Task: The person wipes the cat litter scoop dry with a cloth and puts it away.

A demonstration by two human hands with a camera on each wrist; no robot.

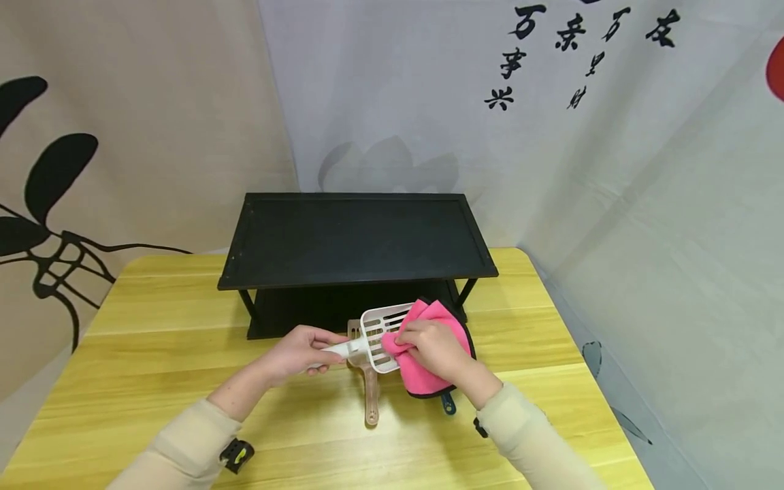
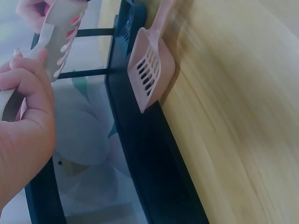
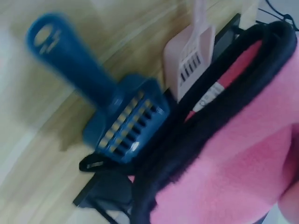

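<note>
My left hand [image 1: 309,352] grips the handle of a white slotted litter scoop [image 1: 375,340], raised over the table in front of the rack. With my right hand [image 1: 431,346] I hold a pink cloth [image 1: 429,381] with black edging against the scoop's slotted head, covering its right part. Below lies a pink litter scoop [image 1: 371,395], its head at the rack's lower shelf and its handle toward me. A blue litter scoop [image 3: 126,116] rests beside it, mostly hidden under the cloth in the head view; only its handle end [image 1: 448,404] shows there.
A black two-tier rack [image 1: 358,238] stands at the back of the wood-grain table [image 1: 184,306]. Behind it hangs a pale cloth backdrop [image 1: 392,88] with dark lettering and plant drawings. Dark wrist straps [image 1: 236,454] sit on the sleeves.
</note>
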